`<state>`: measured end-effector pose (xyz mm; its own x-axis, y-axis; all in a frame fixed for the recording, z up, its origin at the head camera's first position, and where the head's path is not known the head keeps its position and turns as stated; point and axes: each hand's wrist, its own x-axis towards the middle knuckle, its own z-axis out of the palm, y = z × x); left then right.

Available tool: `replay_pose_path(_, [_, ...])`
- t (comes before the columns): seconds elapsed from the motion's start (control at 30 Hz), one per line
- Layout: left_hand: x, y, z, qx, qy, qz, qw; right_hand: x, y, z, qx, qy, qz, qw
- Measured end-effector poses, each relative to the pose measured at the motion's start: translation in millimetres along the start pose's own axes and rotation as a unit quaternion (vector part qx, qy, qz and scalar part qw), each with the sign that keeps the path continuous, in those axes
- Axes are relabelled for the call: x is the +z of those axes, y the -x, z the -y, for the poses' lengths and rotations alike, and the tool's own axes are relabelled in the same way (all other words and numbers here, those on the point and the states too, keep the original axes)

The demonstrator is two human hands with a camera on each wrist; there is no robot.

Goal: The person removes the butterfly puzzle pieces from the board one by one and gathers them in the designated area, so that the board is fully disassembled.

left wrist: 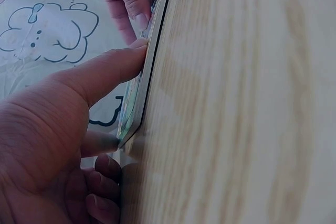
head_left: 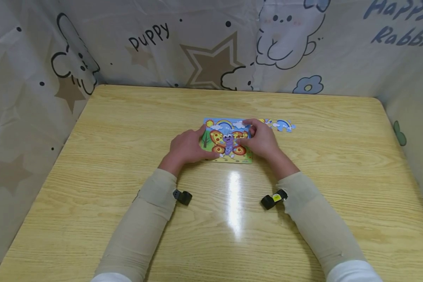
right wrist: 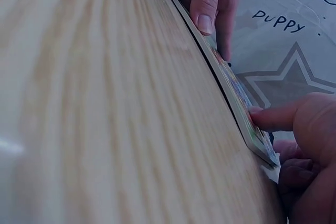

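A butterfly jigsaw puzzle (head_left: 228,137) in a flat board lies on the wooden table, showing a rainbow, clouds and a tree. My left hand (head_left: 188,147) holds the board at its left side, with the thumb over the front edge and the index finger at the left edge. The left wrist view shows its other fingers curled beside the board. On the puzzle's right part, my right hand (head_left: 262,139) presses with extended thumb and index finger, its other fingers folded. Under this hand, part of the picture is hidden.
A loose blue rainbow puzzle piece (head_left: 284,125) lies right of the board. Another loose piece (head_left: 266,121) is partly covered by the right hand. The wooden table (head_left: 127,129) meets a printed cloth (head_left: 155,62) at its back edge.
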<state>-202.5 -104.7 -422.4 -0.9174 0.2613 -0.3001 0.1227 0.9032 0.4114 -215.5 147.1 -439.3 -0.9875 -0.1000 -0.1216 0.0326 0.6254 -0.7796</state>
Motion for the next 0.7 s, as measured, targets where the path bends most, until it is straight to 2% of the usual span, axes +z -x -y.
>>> replay_pose_path(0.3, [0.6, -0.5, -0.1, -0.001, 0.0, 0.001, 1.0, 0.0, 0.8, 0.2, -0.013, 0.037, 0.009, 0.9992])
replay_pose_path(0.7, [-0.2, 0.2, -0.5, 0.001, 0.002, 0.004, 1.0, 2.0, 0.9, -0.7, -0.02, 0.028, 0.002, 0.9994])
